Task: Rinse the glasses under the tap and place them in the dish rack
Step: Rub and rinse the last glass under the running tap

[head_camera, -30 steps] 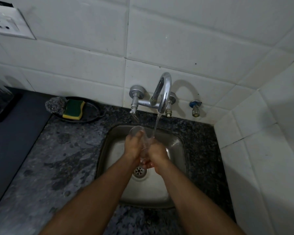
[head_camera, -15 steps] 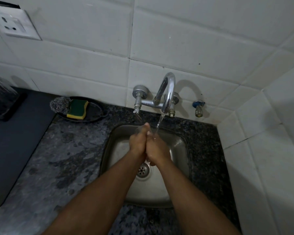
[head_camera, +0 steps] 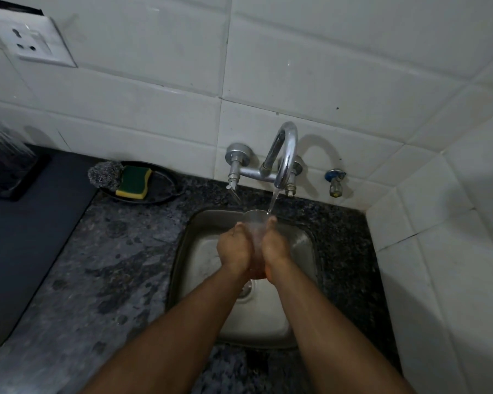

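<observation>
Clear glass (head_camera: 256, 223) between both hands

Shiny metal tap (head_camera: 282, 155), speckled stone counter (head_camera: 111, 265)

No text, label, brand, number or sign can be read anywhere in view.
</observation>
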The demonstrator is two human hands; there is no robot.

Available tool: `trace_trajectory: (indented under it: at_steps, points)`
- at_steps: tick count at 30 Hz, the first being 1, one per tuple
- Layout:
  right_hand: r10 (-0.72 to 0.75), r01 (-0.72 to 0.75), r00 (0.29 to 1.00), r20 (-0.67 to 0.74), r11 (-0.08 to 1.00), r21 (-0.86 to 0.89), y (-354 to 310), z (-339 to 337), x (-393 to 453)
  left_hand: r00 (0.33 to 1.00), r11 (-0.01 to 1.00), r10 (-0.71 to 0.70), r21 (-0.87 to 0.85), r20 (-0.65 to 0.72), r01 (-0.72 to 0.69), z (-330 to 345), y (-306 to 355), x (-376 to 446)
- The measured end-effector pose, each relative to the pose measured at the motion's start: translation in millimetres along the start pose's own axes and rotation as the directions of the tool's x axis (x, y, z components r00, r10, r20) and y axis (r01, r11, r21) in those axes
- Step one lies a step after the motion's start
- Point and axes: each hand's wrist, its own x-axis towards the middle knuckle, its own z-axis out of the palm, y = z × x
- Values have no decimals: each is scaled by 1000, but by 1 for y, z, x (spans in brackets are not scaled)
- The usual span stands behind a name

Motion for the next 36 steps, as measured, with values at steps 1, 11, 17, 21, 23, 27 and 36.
trace_trajectory:
  at_steps: [1, 11, 17, 21, 23, 27, 36]
  points:
    - [9, -9, 1000, -1, 1000, -8, 3, 1, 3, 998, 998, -61, -20, 35, 61, 1, 1, 4]
    - [-501, 617, 786, 363, 586, -525, 29, -3, -29, 883, 858, -201, -359, 424, 368, -21, 11, 37]
    - [-611, 750, 660, 437, 561, -350, 19, -29, -22, 902, 849, -244, -371, 355, 376, -12, 19, 42]
    - [-628, 640, 768, 129, 761, -107, 29, -6, -21, 941, 821, -253, -466, 224, 331, -4, 19, 39]
    - [-407, 400, 911, 62, 911, 100, 21, 2, -11, 939, 806, -253, -486, 233, 337, -5, 20, 29]
    - [-49, -6, 958, 284, 982, 191, -1, -15, -5, 942, 820, -170, -487, 290, 299, -15, 6, 30]
    - [-48, 7, 983, 176, 975, 223, 26, -9, -7, 946, 808, -181, -509, 268, 298, -14, -1, 25]
